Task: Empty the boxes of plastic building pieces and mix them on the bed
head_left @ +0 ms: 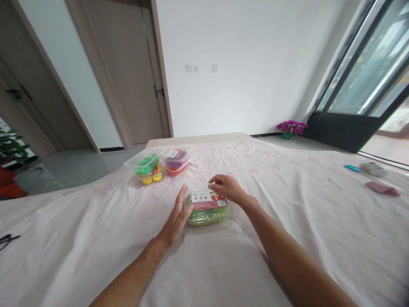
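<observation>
A clear plastic container (209, 217) with green contents stands on the pink-patterned cloth, its lid closed. A red and white label (203, 199) lies across its top. My left hand (177, 215) holds the container's left side, with the thumb at the near left corner and the fingers along the side. At the far right edge of the lid, my right hand (228, 187) is closed, with bent fingers pinching the rim; the fingertips are partly hidden.
Further left stand an open clear container (131, 161) with green and yellow pieces and another container (175, 162) with purple and orange contents. A blue object (353, 168), a white packet (373, 169) and a pink cloth (382, 188) lie at right. Black-framed glasses (9, 240) lie at left.
</observation>
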The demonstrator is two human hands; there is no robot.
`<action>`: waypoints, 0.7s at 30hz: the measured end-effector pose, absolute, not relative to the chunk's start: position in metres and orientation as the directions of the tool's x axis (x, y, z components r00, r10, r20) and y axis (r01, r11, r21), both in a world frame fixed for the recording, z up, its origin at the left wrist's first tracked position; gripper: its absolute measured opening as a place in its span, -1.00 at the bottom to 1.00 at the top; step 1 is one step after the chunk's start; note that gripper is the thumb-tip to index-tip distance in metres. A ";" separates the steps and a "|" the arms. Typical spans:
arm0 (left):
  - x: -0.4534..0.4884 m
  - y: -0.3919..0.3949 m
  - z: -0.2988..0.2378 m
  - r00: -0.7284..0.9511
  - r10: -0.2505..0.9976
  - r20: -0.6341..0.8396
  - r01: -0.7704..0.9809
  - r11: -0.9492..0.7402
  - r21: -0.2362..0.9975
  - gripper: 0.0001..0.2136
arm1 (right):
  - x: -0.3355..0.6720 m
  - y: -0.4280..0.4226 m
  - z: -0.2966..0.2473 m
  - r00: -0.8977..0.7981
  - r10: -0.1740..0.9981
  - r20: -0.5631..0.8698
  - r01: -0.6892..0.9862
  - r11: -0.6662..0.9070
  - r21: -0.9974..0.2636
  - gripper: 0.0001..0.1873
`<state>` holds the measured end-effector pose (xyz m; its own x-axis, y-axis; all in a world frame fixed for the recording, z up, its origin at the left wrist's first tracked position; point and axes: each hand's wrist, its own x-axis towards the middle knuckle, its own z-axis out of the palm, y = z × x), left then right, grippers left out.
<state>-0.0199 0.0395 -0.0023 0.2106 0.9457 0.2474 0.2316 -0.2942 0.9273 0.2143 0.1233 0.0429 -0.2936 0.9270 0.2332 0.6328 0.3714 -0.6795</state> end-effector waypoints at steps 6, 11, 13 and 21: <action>-0.014 0.035 -0.002 0.171 0.957 0.235 0.218 -0.270 0.938 -0.39 | 0.214 0.122 0.045 -0.320 0.930 0.182 0.648 0.355 -0.674 -0.77; -0.015 0.035 -0.006 0.160 0.961 0.227 0.249 -0.262 0.932 -0.40 | 0.212 0.117 0.047 -0.390 0.890 0.235 0.645 0.446 -0.621 -0.74; -0.016 0.035 -0.005 0.150 0.965 0.215 0.252 -0.247 0.936 -0.39 | 0.211 0.115 0.046 -0.414 0.881 0.227 0.612 0.454 -0.647 -0.73; -0.016 0.036 -0.011 0.090 0.972 0.216 0.279 -0.233 0.932 -0.37 | 0.213 0.115 0.038 -0.387 0.922 -0.003 0.283 0.115 -0.952 -0.56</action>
